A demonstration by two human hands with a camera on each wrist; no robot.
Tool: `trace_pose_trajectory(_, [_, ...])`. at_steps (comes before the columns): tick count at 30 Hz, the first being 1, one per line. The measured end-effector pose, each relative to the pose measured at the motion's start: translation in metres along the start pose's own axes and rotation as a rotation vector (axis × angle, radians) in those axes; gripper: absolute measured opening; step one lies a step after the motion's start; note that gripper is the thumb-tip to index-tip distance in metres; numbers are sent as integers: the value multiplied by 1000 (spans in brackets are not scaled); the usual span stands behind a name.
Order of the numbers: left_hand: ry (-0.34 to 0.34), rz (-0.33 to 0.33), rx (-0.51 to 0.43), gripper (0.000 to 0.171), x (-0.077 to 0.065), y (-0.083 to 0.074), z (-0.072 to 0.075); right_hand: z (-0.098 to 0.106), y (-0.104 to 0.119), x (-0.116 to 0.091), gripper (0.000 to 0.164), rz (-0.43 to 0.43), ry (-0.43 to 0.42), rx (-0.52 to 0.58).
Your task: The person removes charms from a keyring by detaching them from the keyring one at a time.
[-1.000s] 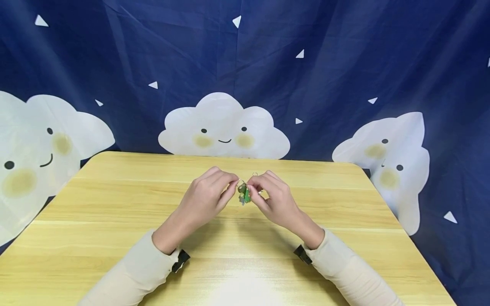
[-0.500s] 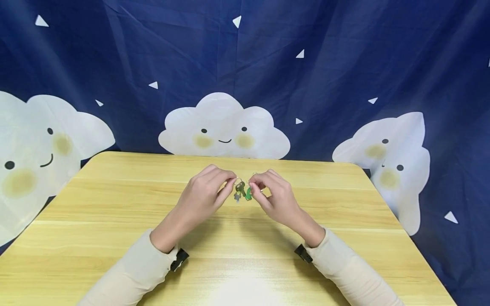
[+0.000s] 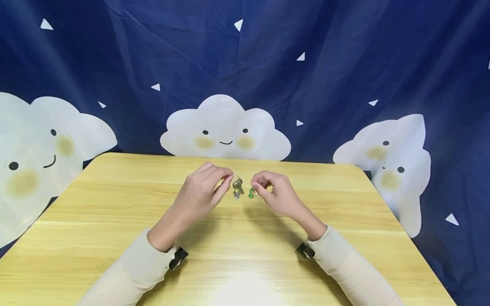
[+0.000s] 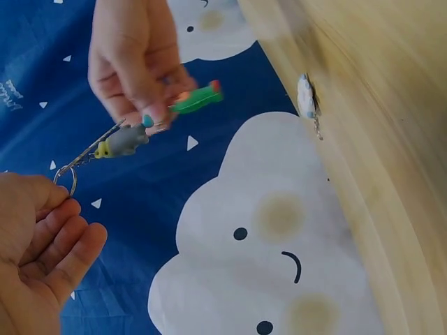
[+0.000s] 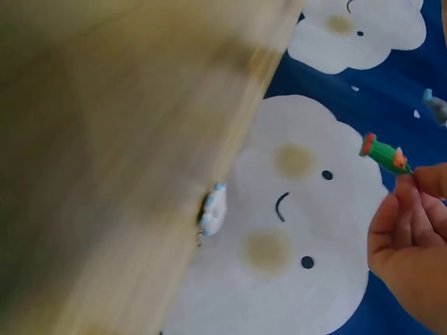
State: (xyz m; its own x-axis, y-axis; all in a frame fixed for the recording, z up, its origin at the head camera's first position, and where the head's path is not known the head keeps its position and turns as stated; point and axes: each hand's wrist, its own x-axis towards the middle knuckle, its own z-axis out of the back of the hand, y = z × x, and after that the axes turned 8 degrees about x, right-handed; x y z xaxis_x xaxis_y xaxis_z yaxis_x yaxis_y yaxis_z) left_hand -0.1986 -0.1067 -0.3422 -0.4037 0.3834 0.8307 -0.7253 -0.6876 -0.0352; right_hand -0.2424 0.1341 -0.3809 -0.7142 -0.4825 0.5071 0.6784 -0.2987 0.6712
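Note:
Over the table, my left hand (image 3: pixel 199 189) pinches a metal key ring (image 4: pixel 75 183) between thumb and forefinger. From that ring hang keys (image 4: pixel 94 147) and a small grey figure charm (image 4: pixel 127 141) with a yellow part. To its right, my right hand (image 3: pixel 278 192) pinches a green figure charm (image 5: pixel 384 155) with a red end by its top. A narrow gap separates the green charm from the key bunch in the head view. Both wrist views show a white figure charm (image 4: pixel 306 96) with a short chain lying on the table.
The light wooden table (image 3: pixel 245 238) extends under both hands. Behind its far edge hangs a dark blue curtain (image 3: pixel 268 76) with white smiling clouds (image 3: pixel 226 123). Each wrist carries a black strapped device (image 3: pixel 178 258).
My hands have moved apart, the left one leftward with the key ring and the right one rightward. The green charm, close against the keys before, now hangs apart from them.

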Motion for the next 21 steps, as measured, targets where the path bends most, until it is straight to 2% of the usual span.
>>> trace_pose_trajectory(5, [4, 0, -2, 5, 0, 1, 0, -2, -14, 4, 5, -98, 133, 20])
trace_pose_trajectory(12, [-3, 1, 6, 5, -1, 3, 2, -11, -35, 21, 7, -98, 319, -58])
trace_pose_trajectory(16, [-7, -2, 10, 5, -1, 4, 3, -15, -48, 35, 10, -107, 376, -118])
trace_pose_trajectory(21, [-4, -5, 14, 4, 0, 5, 4, -17, -60, 52, 10, -160, 397, -182])
